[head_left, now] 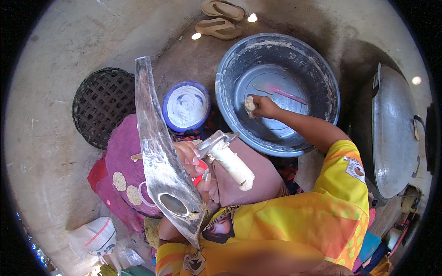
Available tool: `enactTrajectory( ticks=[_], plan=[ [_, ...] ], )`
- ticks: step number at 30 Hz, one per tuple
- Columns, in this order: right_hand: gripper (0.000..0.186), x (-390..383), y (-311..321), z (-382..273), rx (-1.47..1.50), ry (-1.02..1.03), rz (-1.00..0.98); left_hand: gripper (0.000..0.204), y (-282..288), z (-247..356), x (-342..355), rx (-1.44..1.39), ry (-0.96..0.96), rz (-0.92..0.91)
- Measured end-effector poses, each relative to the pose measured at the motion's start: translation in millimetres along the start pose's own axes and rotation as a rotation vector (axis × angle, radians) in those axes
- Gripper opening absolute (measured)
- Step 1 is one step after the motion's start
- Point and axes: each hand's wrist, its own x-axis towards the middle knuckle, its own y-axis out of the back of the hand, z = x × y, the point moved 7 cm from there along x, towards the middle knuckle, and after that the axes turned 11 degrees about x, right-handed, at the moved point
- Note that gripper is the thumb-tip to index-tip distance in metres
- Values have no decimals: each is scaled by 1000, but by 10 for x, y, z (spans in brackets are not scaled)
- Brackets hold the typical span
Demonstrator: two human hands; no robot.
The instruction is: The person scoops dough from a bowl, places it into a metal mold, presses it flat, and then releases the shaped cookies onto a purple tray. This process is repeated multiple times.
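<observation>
My right hand (265, 107) reaches into a big grey-blue basin (223, 112) and pinches a lump of pale dough (250, 106). My left hand (188, 158) is curled around a red round piece (200, 171), partly hidden behind a long, worn wooden board (159, 133) with a round hole near its lower end. Right beside that hand, a white tube (234, 166) smeared with dough lies across my lap, under a grey handle-like piece (214, 141). Inside the basin rests a pink stick (290, 96).
A blue bowl of white flour (186, 106) stands left of the basin. Farther left are a black lattice basket (102, 103) and a purple cloth (120, 158) bearing flat pale dough rounds (133, 195). A large metal pot lid (394, 131) leans at right; sandals (219, 28) lie at the far side.
</observation>
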Motion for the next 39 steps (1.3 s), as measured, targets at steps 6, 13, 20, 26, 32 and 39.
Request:
enactTrajectory(
  ticks=[6,13,20,26,32,39],
  plan=[
    [102,-274,-291,-414,-1011,460,-137,24,-11,14,-10,3,7,13],
    [70,-232,-431,40,-622,136,-363,26,-28,14,-10,8,26,17],
    [91,-328,-15,-58,-514,46,-136,27,-10,2,-49,1,39,26],
    [105,-362,-141,-7,-794,272,-186,29,-38,10,-31,13,38,31],
    [77,-359,-465,358,-328,245,-247,30,-46,38,-53,33,61,38],
    [41,-184,-510,280,-191,53,264,32,-62,81,-44,46,55,58]
  ],
)
